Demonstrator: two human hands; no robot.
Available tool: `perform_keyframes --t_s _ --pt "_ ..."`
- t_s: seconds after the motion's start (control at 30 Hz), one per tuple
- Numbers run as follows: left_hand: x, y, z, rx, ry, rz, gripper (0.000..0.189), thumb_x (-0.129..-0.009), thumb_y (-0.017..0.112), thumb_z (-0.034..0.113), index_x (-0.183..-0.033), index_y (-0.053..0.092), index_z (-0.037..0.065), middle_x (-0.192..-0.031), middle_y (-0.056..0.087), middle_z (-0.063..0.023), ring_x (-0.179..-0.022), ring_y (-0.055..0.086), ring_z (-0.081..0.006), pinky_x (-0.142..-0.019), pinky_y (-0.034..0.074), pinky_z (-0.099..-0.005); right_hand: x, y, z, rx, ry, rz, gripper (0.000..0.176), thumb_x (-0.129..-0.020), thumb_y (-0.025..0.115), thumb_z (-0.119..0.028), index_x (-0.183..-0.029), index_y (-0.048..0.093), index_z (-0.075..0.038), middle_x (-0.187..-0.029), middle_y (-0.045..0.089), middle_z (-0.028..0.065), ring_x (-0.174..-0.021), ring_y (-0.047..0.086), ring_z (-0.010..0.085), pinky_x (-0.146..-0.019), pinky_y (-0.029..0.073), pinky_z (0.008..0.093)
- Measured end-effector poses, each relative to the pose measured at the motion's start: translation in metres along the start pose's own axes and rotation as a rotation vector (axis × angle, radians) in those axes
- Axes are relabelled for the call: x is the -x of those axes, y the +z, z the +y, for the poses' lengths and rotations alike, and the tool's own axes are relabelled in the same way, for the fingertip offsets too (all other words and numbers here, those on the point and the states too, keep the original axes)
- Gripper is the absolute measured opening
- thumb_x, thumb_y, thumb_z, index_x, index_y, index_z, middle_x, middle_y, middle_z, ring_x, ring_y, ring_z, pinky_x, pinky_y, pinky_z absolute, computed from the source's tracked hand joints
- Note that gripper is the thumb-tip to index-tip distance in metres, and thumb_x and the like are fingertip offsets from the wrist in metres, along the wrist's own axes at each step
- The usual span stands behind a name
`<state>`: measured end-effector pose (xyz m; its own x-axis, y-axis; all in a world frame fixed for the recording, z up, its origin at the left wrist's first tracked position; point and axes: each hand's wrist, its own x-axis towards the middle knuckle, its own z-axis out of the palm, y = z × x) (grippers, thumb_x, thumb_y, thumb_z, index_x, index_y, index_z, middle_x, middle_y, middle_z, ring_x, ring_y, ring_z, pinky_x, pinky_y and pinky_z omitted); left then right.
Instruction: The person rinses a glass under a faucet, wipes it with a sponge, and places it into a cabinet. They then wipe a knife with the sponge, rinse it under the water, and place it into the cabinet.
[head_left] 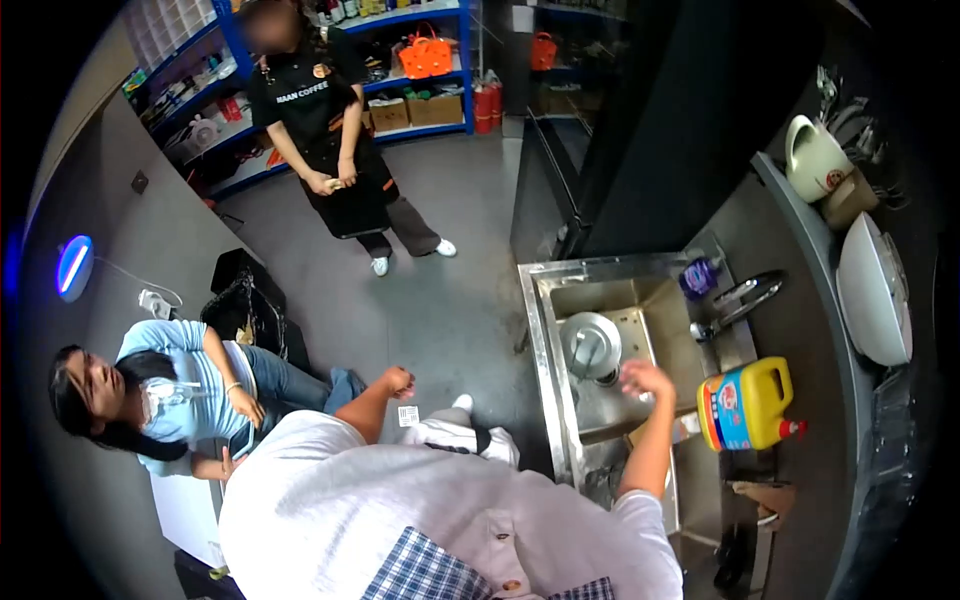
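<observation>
My right hand (647, 380) is above the steel sink (545, 345), its fingers loosely apart and nothing visible in them. Close to it, a round metal bowl (578, 330) sits in the far basin with a greyish thing inside that I cannot make out. On the other side, my left hand (399, 381) hangs over the floor beside my body, fingers curled in with no object showing. Right of the sink is a yellow jug (752, 405) with a blue label and red cap. A purple bottle (697, 279) is beside the faucet (735, 305).
A person in a black apron (345, 200) stands ahead near blue shelving (467, 60). Another person in a light blue top (170, 400) is at my left, by a black lined bin (245, 310). A mug (818, 165) and white bowl (872, 290) are on the right shelf.
</observation>
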<state>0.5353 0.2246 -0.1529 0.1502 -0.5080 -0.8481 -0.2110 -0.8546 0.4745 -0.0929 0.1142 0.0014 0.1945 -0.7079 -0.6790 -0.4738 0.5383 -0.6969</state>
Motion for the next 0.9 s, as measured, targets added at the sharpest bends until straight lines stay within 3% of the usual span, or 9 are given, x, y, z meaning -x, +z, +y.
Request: perform_keyframes --t_s 0.17,0.27,0.3,0.4,0.43,0.53,0.67,0.8,0.9 --pt "0.036 0.019 0.043 0.037 0.118 -0.008 0.016 -0.079 0.059 0.004 -0.094 0.056 0.010 -0.075 0.063 -0.0050 -0.060 0.063 -0.0147 -0.048 0.050 -0.0312 -0.033 0.044 0.032 0.589 -0.208 0.333 0.029 -0.085 0.059 -0.027 -0.105 0.060 -0.007 -0.088 0.065 0.0055 -0.070 0.062 0.0160 -0.057 0.048 0.0330" --pt "0.033 0.022 0.034 0.033 0.127 -0.013 0.022 -0.075 0.062 -0.001 -0.093 0.054 0.010 -0.073 0.064 -0.0051 -0.060 0.064 -0.0153 -0.046 0.051 -0.0312 -0.009 0.051 0.029 0.086 -0.081 0.148 0.028 -0.083 0.061 -0.028 -0.097 0.063 -0.004 -0.085 0.065 0.0055 -0.070 0.060 0.0142 -0.058 0.047 0.0312" --pt "0.034 0.022 0.029 0.051 0.121 -0.024 0.021 -0.076 0.061 0.000 -0.093 0.054 0.009 -0.073 0.064 -0.0051 -0.060 0.064 -0.0156 -0.046 0.051 -0.0320 0.003 0.054 0.025 -0.023 -0.053 0.204 0.038 -0.078 0.067 -0.029 -0.098 0.063 0.003 -0.086 0.067 0.0165 -0.079 0.064 0.0291 -0.073 0.050 0.0369" --pt "0.032 0.021 0.016 0.119 0.069 0.008 0.018 -0.079 0.058 0.001 -0.095 0.054 0.009 -0.074 0.064 -0.0061 -0.060 0.064 -0.0181 -0.046 0.053 -0.0350 -0.013 0.040 0.067 0.268 0.009 0.404 0.039 -0.077 0.067 -0.027 -0.100 0.062 0.003 -0.087 0.067 0.0169 -0.079 0.065 0.0287 -0.072 0.050 0.0364" --pt "0.032 0.019 0.007 0.139 0.043 0.029 0.017 -0.081 0.057 0.002 -0.095 0.054 0.009 -0.074 0.064 -0.0066 -0.060 0.064 -0.0192 -0.046 0.053 -0.0360 -0.016 0.037 0.080 0.309 -0.091 0.498 0.026 -0.078 0.063 -0.026 -0.086 0.065 -0.001 -0.059 0.059 0.0074 -0.049 0.055 0.0176 -0.046 0.044 0.0313" --pt "0.016 0.018 -0.034 0.243 0.038 0.092 0.012 -0.085 0.053 0.004 -0.096 0.055 0.007 -0.078 0.065 -0.0081 -0.061 0.066 -0.0219 -0.048 0.054 -0.0386 -0.059 0.026 0.144 0.277 -0.172 0.716 0.023 -0.078 0.062 -0.023 -0.083 0.064 0.000 -0.062 0.060 0.0080 -0.051 0.057 0.0190 -0.048 0.045 0.0317" --pt "0.008 0.008 -0.092 0.297 -0.093 0.082 0.012 -0.087 0.050 0.009 -0.096 0.056 0.007 -0.085 0.064 -0.0100 -0.064 0.066 -0.0240 -0.052 0.053 -0.0401 0.003 0.069 0.064 -0.211 -0.069 0.415 0.017 -0.080 0.059 -0.019 -0.091 0.062 -0.006 -0.077 0.062 0.0038 -0.057 0.059 0.0161 -0.049 0.046 0.0302" --pt "0.011 0.002 -0.091 0.226 -0.201 0.035 0.017 -0.087 0.052 0.017 -0.091 0.060 0.002 -0.085 0.067 -0.0119 -0.062 0.066 -0.0230 -0.051 0.054 -0.0383 -0.004 0.081 0.068 0.101 0.031 0.294 0.018 -0.084 0.059 -0.022 -0.096 0.062 -0.009 -0.079 0.062 0.0020 -0.059 0.057 0.0142 -0.048 0.045 0.0282" --pt "0.010 0.001 -0.071 0.232 -0.135 0.053 0.017 -0.087 0.051 0.015 -0.086 0.061 0.002 -0.078 0.065 -0.0124 -0.057 0.064 -0.0234 -0.048 0.052 -0.0386 -0.005 0.091 0.073 -0.106 -0.125 0.360 0.019 -0.084 0.060 -0.020 -0.099 0.061 -0.008 -0.079 0.062 0.0027 -0.059 0.058 0.0142 -0.048 0.045 0.0277"
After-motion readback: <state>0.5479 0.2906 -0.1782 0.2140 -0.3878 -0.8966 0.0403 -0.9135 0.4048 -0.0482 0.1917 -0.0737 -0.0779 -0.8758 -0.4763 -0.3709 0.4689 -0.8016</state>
